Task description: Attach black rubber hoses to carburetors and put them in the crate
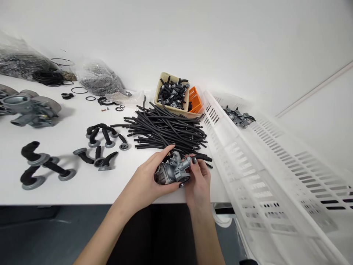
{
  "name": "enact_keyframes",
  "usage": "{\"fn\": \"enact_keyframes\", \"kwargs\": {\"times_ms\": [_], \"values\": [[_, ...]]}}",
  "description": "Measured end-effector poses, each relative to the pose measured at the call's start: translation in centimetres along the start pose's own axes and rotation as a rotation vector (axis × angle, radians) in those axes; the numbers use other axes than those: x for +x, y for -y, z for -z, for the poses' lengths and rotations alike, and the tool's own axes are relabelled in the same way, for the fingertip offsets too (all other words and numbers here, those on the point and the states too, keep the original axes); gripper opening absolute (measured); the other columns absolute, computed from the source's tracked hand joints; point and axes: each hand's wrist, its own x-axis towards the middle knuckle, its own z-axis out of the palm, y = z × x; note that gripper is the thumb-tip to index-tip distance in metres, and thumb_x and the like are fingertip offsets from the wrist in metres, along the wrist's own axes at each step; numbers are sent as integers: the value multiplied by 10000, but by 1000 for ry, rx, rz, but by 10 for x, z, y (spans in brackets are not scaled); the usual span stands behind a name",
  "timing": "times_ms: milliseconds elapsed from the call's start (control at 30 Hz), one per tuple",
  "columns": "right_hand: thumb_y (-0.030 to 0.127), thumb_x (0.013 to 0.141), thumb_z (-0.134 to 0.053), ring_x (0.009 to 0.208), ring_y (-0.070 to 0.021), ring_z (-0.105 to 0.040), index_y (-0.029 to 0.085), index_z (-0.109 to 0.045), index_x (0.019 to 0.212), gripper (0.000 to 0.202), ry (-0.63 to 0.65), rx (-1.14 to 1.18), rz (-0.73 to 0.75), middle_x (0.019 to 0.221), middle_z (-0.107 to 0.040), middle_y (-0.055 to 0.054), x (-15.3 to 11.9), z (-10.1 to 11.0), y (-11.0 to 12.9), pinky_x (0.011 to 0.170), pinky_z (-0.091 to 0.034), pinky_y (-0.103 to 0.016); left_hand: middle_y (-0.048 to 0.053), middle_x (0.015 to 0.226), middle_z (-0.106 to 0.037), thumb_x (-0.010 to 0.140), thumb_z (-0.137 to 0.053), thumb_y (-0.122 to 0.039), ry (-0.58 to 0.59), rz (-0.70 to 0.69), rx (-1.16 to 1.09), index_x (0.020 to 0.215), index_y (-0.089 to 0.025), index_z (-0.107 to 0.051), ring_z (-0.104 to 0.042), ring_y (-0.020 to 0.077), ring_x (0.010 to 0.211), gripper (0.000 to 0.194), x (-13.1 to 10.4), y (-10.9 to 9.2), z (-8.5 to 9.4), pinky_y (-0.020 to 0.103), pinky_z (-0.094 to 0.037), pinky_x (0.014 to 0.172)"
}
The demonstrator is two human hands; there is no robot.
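Note:
Near the table's front edge I hold a grey metal carburetor [172, 170] between both hands. My left hand [149, 176] wraps its left side, thumb along the bottom and index finger over the top. My right hand [199, 176] grips the right end, fingertips closed at a small port; part of that hand is hidden behind the body. Just beyond lies a heap of black rubber hoses [168, 127]. To the left on the white table stand several black elbow tubes with grey caps [106, 136].
A cream bin [160, 88] of small black and grey parts and an orange basket [195, 99] stand at the back. White perforated crates [242, 165] line the right, with more carburetors [239, 117] inside. Larger carburetors [33, 106], rubber rings [90, 98] and plastic bags of parts [99, 77] lie left.

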Motion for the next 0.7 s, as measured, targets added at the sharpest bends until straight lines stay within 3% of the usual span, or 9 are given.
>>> {"fn": "enact_keyframes", "kwargs": {"times_ms": [133,300,500,700], "values": [[424,659,-849,786,-154,-642,223,-769,887,314,45,-59,1,936,-741,-31,0,-1,2,723,-510,-290,-59,1516,-467,749,-757,-356,6,-4,5,1484,-420,-322,-459,202,1383,856,-1,0,0,334,-413,1133],[418,659,-852,719,-117,-593,207,-759,788,264,52,-60,2,902,-722,-15,0,-1,2,661,-485,-245,-46,1503,-483,746,-761,-368,5,-34,13,1483,-417,-328,-480,224,1366,856,-2,-1,2,346,-439,1110],[417,657,-846,736,-134,-605,226,-768,925,338,59,-72,-21,909,-708,-21,0,-3,4,661,-486,-257,3,1473,-512,752,-748,-341,14,-50,22,1475,-368,-357,-507,257,1339,823,-1,-3,0,387,-457,1094],[466,597,-880,703,-142,-587,225,-758,828,356,114,-61,-2,776,-681,5,2,2,0,641,-469,-255,4,1476,-512,740,-753,-351,12,-59,32,1467,-366,-376,-502,269,1345,819,-1,-4,1,390,-473,1080]]}}
